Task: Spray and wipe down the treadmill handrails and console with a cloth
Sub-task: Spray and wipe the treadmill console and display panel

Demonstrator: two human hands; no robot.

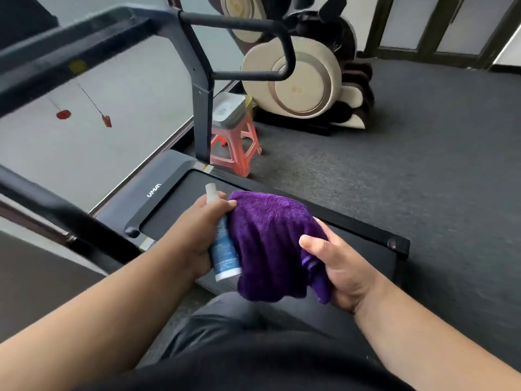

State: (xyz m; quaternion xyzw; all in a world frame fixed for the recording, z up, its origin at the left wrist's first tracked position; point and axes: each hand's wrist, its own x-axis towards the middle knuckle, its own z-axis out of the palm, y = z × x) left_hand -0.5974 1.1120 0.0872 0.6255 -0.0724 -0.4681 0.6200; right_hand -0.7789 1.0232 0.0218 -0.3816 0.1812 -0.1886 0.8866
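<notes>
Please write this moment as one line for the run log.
left hand: holds spray bottle | right hand: holds purple cloth | handrail: untouched | stage: before wiping

1. There is a single view, from a camera worn on the person's head, looking forward and steeply down.
2. It is wide-angle: straight edges such as the treadmill handrail (248,26) bow near the frame's top.
3. The view seems rolled to one side, since the treadmill deck (174,198) runs diagonally from upper left to lower right.
4. Nearest the lens are the person's forearms and dark clothing, filling the bottom edge; the left hand (197,235) and right hand (341,266) sit close, near centre.
5. The far field reaches a massage chair (304,80) and carpeted floor (437,165).
6. No second view exists, so nothing is shared.
</notes>
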